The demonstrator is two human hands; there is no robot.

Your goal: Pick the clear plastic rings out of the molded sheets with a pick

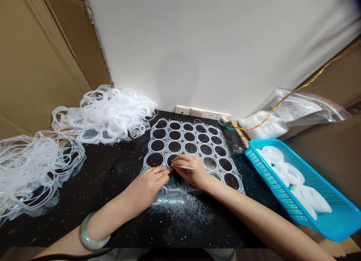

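Two hands (pixel 146 189) (pixel 190 172), one ring sheet (pixel 182 141), one white stick (pixel 184 167), two ring heaps (pixel 107 114) (pixel 31 174), one blue basket (pixel 262 170)

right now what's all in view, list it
black speckled stone countertop: one, black, under everything
clear plastic sheet punched with round holes: one, translucent, centre of countertop
tangled clear plastic ring scrap: two heaps, translucent white, left of sheet
bright blue plastic mesh basket: one, blue, right of sheet
white coiled plastic: several, white, in basket
clear zip bag: one, white contents, behind basket
thin yellow wire: one, yellow, over bag
brown cardboard sheet: one, brown, far left
thin white stick: one, white, in right fingers
left hand: gold ring, pale green bangle
right hand: on sheet
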